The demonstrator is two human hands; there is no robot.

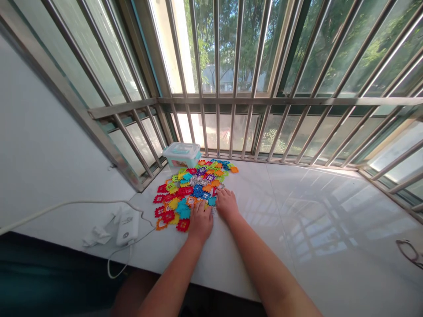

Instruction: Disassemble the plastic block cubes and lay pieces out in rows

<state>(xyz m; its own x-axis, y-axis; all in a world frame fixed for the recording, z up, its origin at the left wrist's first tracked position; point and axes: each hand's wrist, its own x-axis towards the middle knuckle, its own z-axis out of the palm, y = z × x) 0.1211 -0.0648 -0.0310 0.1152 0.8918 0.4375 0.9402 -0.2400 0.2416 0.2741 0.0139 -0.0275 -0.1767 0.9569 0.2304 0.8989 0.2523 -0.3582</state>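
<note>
A heap of colourful plastic building pieces (pixel 185 191) with notched edges lies spread on the white ledge. Red, yellow, blue, turquoise, orange, green, purple and white ones overlap each other. My left hand (pixel 201 219) rests palm down on the near right part of the heap, fingers spread, beside turquoise pieces (pixel 183 209). At the heap's right edge is my right hand (pixel 227 202), its fingers slightly bent and touching the pieces near a small red one. Neither hand visibly holds a piece, though the undersides of both are hidden.
A clear-lidded turquoise plastic box (pixel 181 154) stands behind the heap by the barred window (pixel 231 101). To the left lie a white power strip (pixel 128 226) with a cable and crumpled tissue (pixel 99 233). Glasses (pixel 410 252) lie at the far right of the ledge (pixel 264 246).
</note>
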